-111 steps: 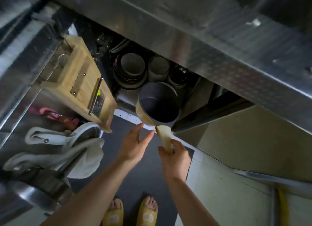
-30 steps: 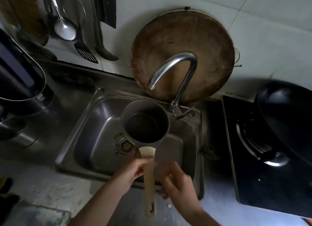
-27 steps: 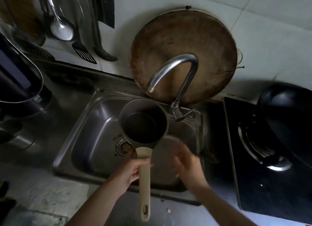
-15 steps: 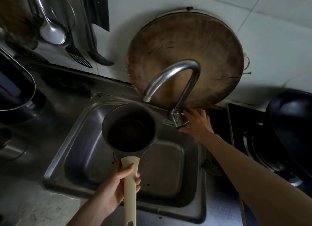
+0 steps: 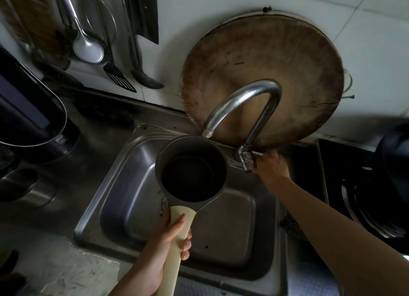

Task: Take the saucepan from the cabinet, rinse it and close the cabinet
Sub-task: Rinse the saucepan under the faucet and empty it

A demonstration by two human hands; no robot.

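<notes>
A dark grey saucepan point(image 5: 191, 169) with a cream handle hangs over the steel sink point(image 5: 223, 225), its far rim just below the spout of the curved tap point(image 5: 243, 100). My left hand point(image 5: 164, 247) is wrapped around the cream handle close to the pan. At the base of the tap my right hand point(image 5: 269, 165) grips the tap lever, which the fingers mostly hide. No stream of water shows at the spout. The cabinet is out of view.
A round wooden chopping board point(image 5: 287, 58) leans on the tiled wall behind the tap. Ladles and spatulas point(image 5: 88, 47) hang at the upper left. A gas hob point(image 5: 365, 196) with a black wok lies to the right, and large metal pots point(image 5: 28, 123) stand to the left.
My left hand took over the handle from my right and carried the saucepan under the spout. My right hand reached to the tap's base and now holds its lever.
</notes>
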